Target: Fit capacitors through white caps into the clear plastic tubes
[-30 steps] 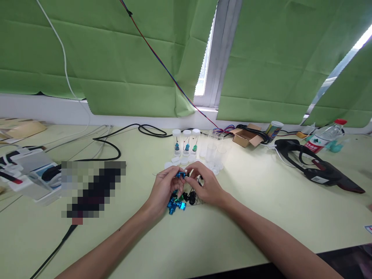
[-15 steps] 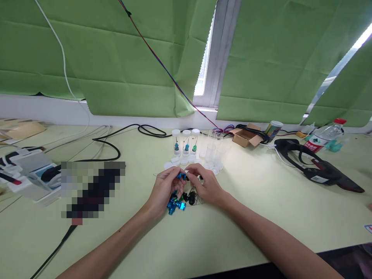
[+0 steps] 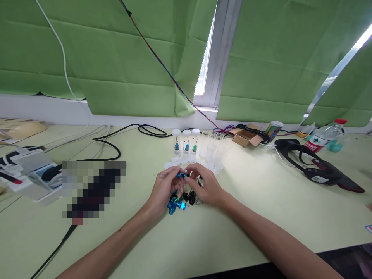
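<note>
Between my two hands is a small blue metallic fitting with a dark end. My left hand pinches its left side, and a thin pale wire loop sticks out past that hand. The fingertips of my right hand close on the dark right end; the exact contact is partly hidden. Below the hands lie several blue metallic fittings, with green and black pieces among thin wires beside them. Beyond the hands stand three capped clear tubes, each holding a blue or green fitting with a wire.
Open clear tubes and white caps are behind my hands. A cardboard box, a can, a black headset and a red-capped bottle are at right. White devices and a black cable lie left.
My right fingers have shifted very slightly at the end of the blue fitting. Otherwise both hands and the things on the table stay in place.
</note>
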Motion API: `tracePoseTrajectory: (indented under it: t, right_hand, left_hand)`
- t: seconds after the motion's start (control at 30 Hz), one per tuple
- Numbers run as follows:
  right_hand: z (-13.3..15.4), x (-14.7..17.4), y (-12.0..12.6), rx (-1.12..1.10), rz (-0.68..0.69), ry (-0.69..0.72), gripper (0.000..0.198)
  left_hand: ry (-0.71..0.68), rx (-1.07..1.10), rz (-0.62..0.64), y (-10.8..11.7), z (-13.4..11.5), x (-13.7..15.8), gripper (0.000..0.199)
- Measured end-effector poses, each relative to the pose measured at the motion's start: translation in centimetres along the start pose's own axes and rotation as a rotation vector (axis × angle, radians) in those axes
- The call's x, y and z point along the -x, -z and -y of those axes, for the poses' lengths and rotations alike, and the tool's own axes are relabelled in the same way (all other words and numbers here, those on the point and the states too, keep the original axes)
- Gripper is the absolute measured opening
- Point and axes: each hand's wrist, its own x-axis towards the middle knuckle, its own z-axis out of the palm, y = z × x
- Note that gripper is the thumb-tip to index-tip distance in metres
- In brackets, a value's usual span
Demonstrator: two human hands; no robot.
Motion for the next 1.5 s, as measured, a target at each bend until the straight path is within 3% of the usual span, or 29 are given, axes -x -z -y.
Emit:
tracePoseTrajectory:
  t: [1.17, 1.5]
  right_hand:
    - [0.02, -0.15, -0.06, 0.026, -0.022, -0.008, 0.014]
    - [-0.14, -0.03, -0.13, -0.026, -0.017, -0.004, 0.024]
  left_hand:
    - [-0.006, -0.016, -0.005, 0.08, 0.14, -0.13, 0.026]
    - [-0.005, -0.027, -0.004, 0.09, 0.16, -0.07, 0.026]
